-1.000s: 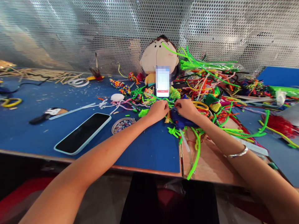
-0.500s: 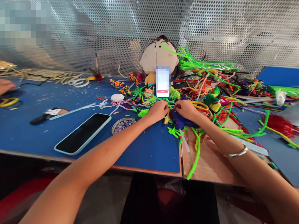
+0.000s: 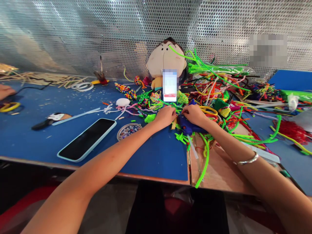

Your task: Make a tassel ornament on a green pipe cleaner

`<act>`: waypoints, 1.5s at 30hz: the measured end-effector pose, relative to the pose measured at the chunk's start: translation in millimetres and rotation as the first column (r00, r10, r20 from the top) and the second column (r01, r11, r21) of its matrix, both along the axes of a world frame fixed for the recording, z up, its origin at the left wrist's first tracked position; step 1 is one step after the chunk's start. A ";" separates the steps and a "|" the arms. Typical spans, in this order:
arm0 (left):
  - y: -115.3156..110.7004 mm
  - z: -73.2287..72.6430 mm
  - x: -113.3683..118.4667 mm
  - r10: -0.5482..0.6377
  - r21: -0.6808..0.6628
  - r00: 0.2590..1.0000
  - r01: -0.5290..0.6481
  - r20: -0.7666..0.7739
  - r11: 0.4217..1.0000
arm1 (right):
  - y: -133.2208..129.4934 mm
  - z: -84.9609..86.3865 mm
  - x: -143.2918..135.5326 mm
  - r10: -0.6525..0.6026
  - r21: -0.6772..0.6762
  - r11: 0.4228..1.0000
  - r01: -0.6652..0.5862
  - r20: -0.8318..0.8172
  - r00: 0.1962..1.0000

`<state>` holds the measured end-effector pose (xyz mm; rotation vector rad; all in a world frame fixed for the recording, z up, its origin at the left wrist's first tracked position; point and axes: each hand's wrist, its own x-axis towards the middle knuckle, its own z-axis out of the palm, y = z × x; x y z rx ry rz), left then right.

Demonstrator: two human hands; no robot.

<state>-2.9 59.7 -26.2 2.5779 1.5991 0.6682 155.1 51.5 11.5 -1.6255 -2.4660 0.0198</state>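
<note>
My left hand (image 3: pixel 166 116) is closed, its thumb and fingers pinched together over the far middle of the table. Facing it a short gap away, my right hand (image 3: pixel 195 114) is pinched as well. Whatever thin piece the fingertips hold is too small to make out. A yellow tassel (image 3: pixel 174 124) hangs or lies just below the left fingertips. Under my right hand lies a dark blue glue gun (image 3: pixel 186 126), a clear glue stick (image 3: pixel 193 148) poking out toward me. Green pipe-cleaner pieces (image 3: pixel 181 137) lie beside it.
A lit phone (image 3: pixel 170 86) leans on a plush doll (image 3: pixel 165 58) behind my hands. Tangled pipe cleaners (image 3: pixel 219 83) heap to the right. Leftward lie a dark-screened phone (image 3: pixel 87 139), a round patterned disc (image 3: pixel 128 131) and a white oval (image 3: pixel 123 102). Another person's hand (image 3: pixel 6 91) shows far left.
Both hands keep almost the same place and pinch. The view has shifted very slightly; nothing on the table has visibly moved.
</note>
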 end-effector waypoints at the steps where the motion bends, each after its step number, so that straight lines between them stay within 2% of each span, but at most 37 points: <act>1: 0.8 -0.5 -0.3 -0.002 -0.003 1.000 0.002 -0.003 1.000 | -0.1 0.0 0.0 0.001 0.000 1.000 -0.001 0.001 1.000; 27: -3.6 4.6 -1.4 -0.023 -0.002 0.998 0.023 -0.057 1.000 | -0.4 1.0 1.8 0.004 -0.011 1.000 -0.004 -0.016 1.000; 31: -3.2 6.9 -2.4 -0.019 0.021 1.000 0.018 0.024 1.000 | 0.2 2.1 3.9 -0.011 0.033 0.999 0.014 -0.084 0.996; 34: -4.4 13.1 -3.8 -0.032 0.052 0.981 0.022 0.189 0.998 | -3.0 4.5 5.4 -0.005 0.094 0.995 0.024 -0.197 0.980; 37: -9.1 21.7 -4.6 -0.101 0.050 0.889 0.088 0.447 0.995 | -9.2 8.2 6.2 0.025 0.139 0.990 0.024 -0.343 0.939; 40: -16.9 30.7 -3.9 -0.125 -0.009 0.702 0.183 0.701 0.983 | -15.0 13.0 6.1 0.114 0.158 0.987 -0.034 -0.531 0.839; 42: -23.6 37.5 -3.0 -0.128 -0.050 0.579 0.281 0.805 0.958 | -18.5 17.9 5.1 0.179 0.145 0.983 -0.109 -0.669 0.722; 45: -36.3 50.3 -2.8 -0.154 -0.071 0.459 0.436 0.875 0.897 | -27.9 29.5 1.5 0.189 0.083 0.967 -0.241 -0.868 0.460</act>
